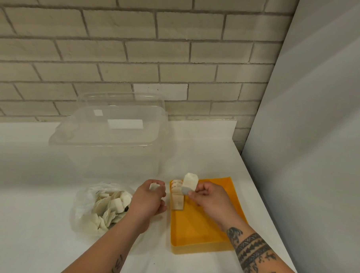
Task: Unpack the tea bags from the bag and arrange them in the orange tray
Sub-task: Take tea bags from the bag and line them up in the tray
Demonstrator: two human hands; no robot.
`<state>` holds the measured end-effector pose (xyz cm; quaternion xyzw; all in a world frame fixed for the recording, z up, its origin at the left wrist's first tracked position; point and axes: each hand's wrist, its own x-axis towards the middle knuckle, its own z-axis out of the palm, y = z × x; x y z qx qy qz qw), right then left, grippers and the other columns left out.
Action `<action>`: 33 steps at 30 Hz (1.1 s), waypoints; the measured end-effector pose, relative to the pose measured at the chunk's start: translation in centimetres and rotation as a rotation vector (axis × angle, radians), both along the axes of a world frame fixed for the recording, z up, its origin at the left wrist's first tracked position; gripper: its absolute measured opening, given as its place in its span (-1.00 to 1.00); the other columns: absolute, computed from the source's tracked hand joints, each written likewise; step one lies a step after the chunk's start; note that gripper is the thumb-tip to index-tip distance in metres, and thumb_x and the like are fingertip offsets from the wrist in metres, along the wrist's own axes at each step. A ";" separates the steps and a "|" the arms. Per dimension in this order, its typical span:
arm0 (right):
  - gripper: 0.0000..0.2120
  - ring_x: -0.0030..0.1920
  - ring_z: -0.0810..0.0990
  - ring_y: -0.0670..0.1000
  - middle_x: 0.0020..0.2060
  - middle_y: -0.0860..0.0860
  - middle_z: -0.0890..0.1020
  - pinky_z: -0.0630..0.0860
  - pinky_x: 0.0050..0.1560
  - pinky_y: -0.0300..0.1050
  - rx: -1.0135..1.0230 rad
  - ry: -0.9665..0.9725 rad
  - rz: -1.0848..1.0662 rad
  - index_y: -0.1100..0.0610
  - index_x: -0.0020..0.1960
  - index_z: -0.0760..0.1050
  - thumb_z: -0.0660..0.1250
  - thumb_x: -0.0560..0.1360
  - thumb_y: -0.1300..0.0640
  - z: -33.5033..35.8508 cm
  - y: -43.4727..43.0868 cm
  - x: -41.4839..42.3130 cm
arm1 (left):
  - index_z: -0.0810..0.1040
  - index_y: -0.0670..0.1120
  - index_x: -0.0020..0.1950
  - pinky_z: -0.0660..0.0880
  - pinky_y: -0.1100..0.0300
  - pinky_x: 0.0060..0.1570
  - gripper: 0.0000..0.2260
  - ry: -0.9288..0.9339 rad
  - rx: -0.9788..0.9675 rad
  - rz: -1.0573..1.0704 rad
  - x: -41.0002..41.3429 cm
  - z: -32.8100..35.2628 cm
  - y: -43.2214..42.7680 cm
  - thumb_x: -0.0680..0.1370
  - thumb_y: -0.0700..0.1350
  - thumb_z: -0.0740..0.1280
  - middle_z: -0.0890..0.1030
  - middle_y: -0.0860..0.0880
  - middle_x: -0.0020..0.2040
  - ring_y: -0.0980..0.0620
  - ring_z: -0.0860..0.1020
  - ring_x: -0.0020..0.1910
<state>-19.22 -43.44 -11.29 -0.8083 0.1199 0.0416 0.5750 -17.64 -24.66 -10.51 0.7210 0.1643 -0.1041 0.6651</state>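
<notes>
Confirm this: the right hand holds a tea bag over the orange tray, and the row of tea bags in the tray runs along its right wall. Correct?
Not quite. The head view shows the row of tea bags running along the left wall of the orange tray, not the right. The right hand does hold a tea bag over the tray.

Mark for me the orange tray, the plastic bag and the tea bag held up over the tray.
orange tray (202,226), head view, bare floor of the tray.
plastic bag (83,202), head view, clear left side of the bag.
raised tea bag (190,180), head view, middle of its white face.
</notes>
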 end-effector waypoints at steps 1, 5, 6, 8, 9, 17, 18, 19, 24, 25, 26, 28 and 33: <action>-0.88 -0.23 0.62 -0.08 -0.25 -0.06 0.70 0.58 -0.14 -0.06 -0.037 0.028 0.008 0.05 -0.14 0.64 0.54 0.45 0.04 -0.6 -0.1 0.1 | 0.59 -0.04 0.09 0.66 0.10 -0.19 -0.90 0.026 0.024 -0.010 0.1 -0.4 0.0 0.61 -0.12 0.31 0.61 -0.15 -0.06 -0.04 0.54 -0.26; -0.83 -0.23 0.58 -0.07 -0.24 -0.07 0.69 0.58 -0.11 -0.04 -0.210 0.110 0.055 0.06 -0.20 0.64 0.58 0.39 -0.01 -2.6 0.4 0.2 | 0.57 -0.07 0.10 0.66 0.10 -0.22 -0.85 0.110 0.127 -0.132 0.0 -1.3 -0.2 0.57 -0.07 0.42 0.60 -0.14 -0.11 -0.05 0.56 -0.29; -0.82 -0.24 0.58 -0.09 -0.25 -0.09 0.68 0.55 -0.15 -0.10 -0.255 0.130 0.078 0.05 -0.21 0.64 0.58 0.38 -0.03 -2.9 0.6 0.2 | 0.56 -0.07 0.08 0.65 0.11 -0.24 -0.86 0.120 0.154 -0.159 -0.1 -1.4 -0.3 0.56 -0.09 0.43 0.61 -0.14 -0.14 -0.05 0.57 -0.31; -0.78 -0.24 0.56 -0.11 -0.25 -0.12 0.67 0.49 -0.20 -0.18 -0.345 0.147 0.130 0.06 -0.18 0.65 0.58 0.36 -0.07 -3.3 1.1 0.4 | 0.55 -0.08 0.07 0.63 0.10 -0.24 -0.86 0.130 0.179 -0.187 -0.1 -1.7 -0.4 0.54 -0.16 0.42 0.62 -0.15 -0.20 -0.06 0.57 -0.35; -0.76 -0.24 0.56 -0.12 -0.24 -0.13 0.66 0.48 -0.20 -0.20 -0.374 0.146 0.142 0.06 -0.17 0.66 0.58 0.36 -0.08 -3.4 1.3 0.5 | 0.55 -0.08 0.08 0.63 0.08 -0.22 -0.86 0.134 0.184 -0.191 -0.2 -1.8 -0.4 0.54 -0.18 0.42 0.62 -0.15 -0.22 -0.05 0.57 -0.36; -0.72 -0.23 0.60 -0.10 -0.27 -0.12 0.65 0.55 -0.15 -0.14 -0.406 0.151 0.100 0.04 -0.18 0.61 0.60 0.32 -0.11 -4.2 2.9 1.1 | 0.55 -0.05 0.07 0.65 0.07 -0.21 -0.88 0.133 0.201 -0.196 -0.2 -1.9 -0.4 0.56 -0.19 0.39 0.62 -0.14 -0.23 -0.02 0.57 -0.38; -0.71 -0.19 0.62 -0.08 -0.24 -0.11 0.65 0.59 -0.10 -0.10 -0.397 0.159 0.088 0.02 -0.16 0.60 0.61 0.31 -0.11 -4.3 2.8 1.1 | 0.55 -0.05 0.06 0.65 0.06 -0.21 -0.89 0.133 0.204 -0.198 -0.1 -1.9 -0.4 0.56 -0.20 0.38 0.62 -0.13 -0.24 -0.02 0.57 -0.38; -0.67 -0.15 0.63 -0.07 -0.20 -0.11 0.66 0.60 -0.05 -0.08 -0.393 0.168 0.076 0.00 -0.12 0.58 0.61 0.29 -0.14 -4.3 2.8 1.1 | 0.55 -0.05 0.06 0.65 0.06 -0.20 -0.89 0.132 0.202 -0.200 -0.1 -1.9 -0.4 0.56 -0.20 0.38 0.62 -0.13 -0.24 -0.02 0.57 -0.38; -0.49 0.02 0.64 -0.03 0.02 -0.06 0.69 0.58 0.08 -0.10 -0.415 0.178 0.055 -0.02 0.15 0.59 0.59 0.30 -0.20 -4.5 3.0 1.2 | 0.54 -0.05 0.09 0.66 0.08 -0.21 -0.88 0.137 0.204 -0.199 -0.1 -2.0 -0.4 0.58 -0.18 0.38 0.62 -0.14 -0.23 -0.02 0.57 -0.36; -0.50 0.03 0.64 -0.03 0.03 -0.06 0.69 0.58 0.09 -0.10 -0.405 0.176 0.060 0.00 0.17 0.60 0.59 0.32 -0.18 -4.5 3.1 1.2 | 0.54 -0.05 0.09 0.66 0.08 -0.21 -0.88 0.135 0.202 -0.197 -0.1 -2.0 -0.4 0.57 -0.19 0.38 0.62 -0.14 -0.24 -0.02 0.57 -0.37; -0.54 0.02 0.65 -0.03 0.02 -0.06 0.70 0.58 0.09 -0.10 -0.388 0.172 0.066 0.01 0.14 0.62 0.59 0.34 -0.16 -4.5 3.1 1.2 | 0.54 -0.06 0.09 0.65 0.07 -0.21 -0.88 0.135 0.200 -0.198 -0.1 -1.9 -0.4 0.57 -0.19 0.38 0.61 -0.14 -0.24 -0.02 0.57 -0.37; -0.67 -0.04 0.65 -0.05 -0.04 -0.08 0.71 0.60 0.07 -0.07 -0.365 0.160 0.078 0.01 0.06 0.66 0.58 0.36 -0.10 -4.5 3.2 1.2 | 0.54 -0.07 0.08 0.65 0.07 -0.21 -0.89 0.137 0.198 -0.204 -0.2 -1.8 -0.5 0.57 -0.20 0.36 0.61 -0.15 -0.24 -0.03 0.56 -0.37; -0.80 -0.06 0.66 -0.08 -0.07 -0.11 0.72 0.61 0.06 -0.07 -0.375 0.131 0.076 -0.02 0.02 0.69 0.54 0.43 -0.02 -4.7 3.4 1.0 | 0.53 -0.08 0.09 0.64 0.08 -0.21 -0.88 0.147 0.194 -0.199 -0.3 -1.6 -0.6 0.57 -0.21 0.36 0.60 -0.15 -0.24 -0.03 0.55 -0.38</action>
